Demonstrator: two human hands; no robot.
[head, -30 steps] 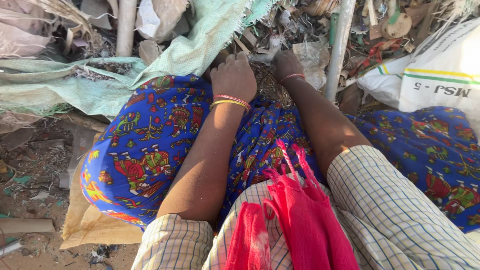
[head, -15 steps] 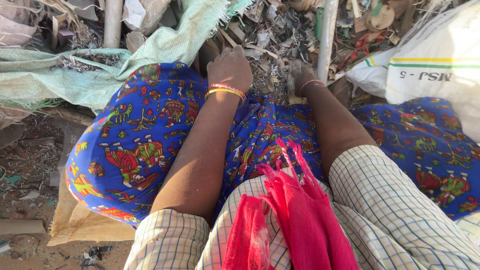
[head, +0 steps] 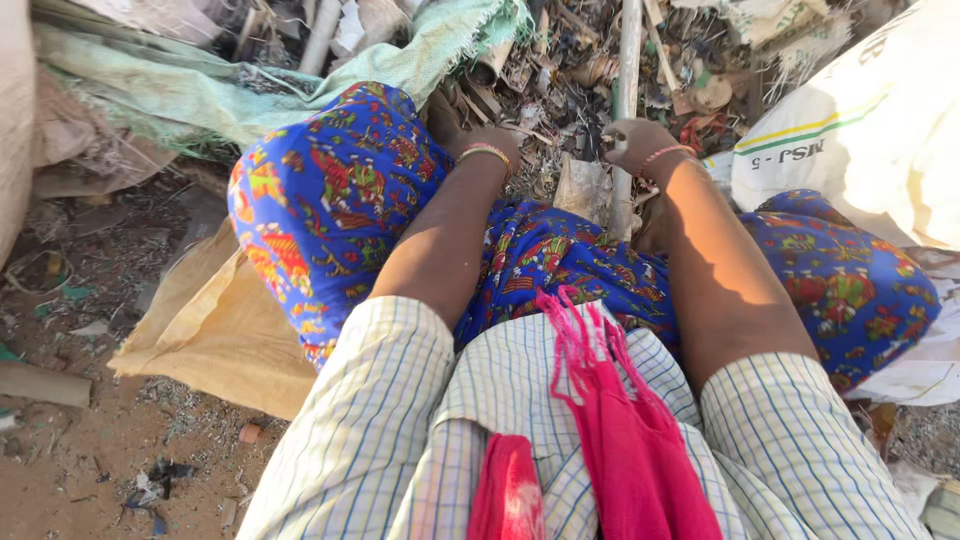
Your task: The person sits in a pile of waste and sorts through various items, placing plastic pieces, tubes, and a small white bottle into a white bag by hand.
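I sit with a blue patterned skirt point(head: 330, 190) over my knees, facing a heap of dry scrap point(head: 570, 80). My left hand point(head: 490, 143), with bangles at the wrist, reaches down into the scrap between my knees; its fingers are hidden in the debris. My right hand point(head: 640, 140), with a thin red bracelet, is curled around a thin grey pole point(head: 628, 60) that stands upright in the heap. A flat brown piece of card point(head: 582, 185) lies just below both hands. A red scarf point(head: 620, 440) hangs from my checked shirt.
A pale green woven sack point(head: 200, 95) lies at the left of the heap and a white sack with coloured stripes point(head: 860, 130) at the right. A tan sack point(head: 220, 330) lies under my left knee on bare dirt. A cardboard tube point(head: 40, 383) lies far left.
Both arms have stretched further forward into the scrap. My left hand has left my knee and gone down into the debris. My right hand has closed around the grey pole.
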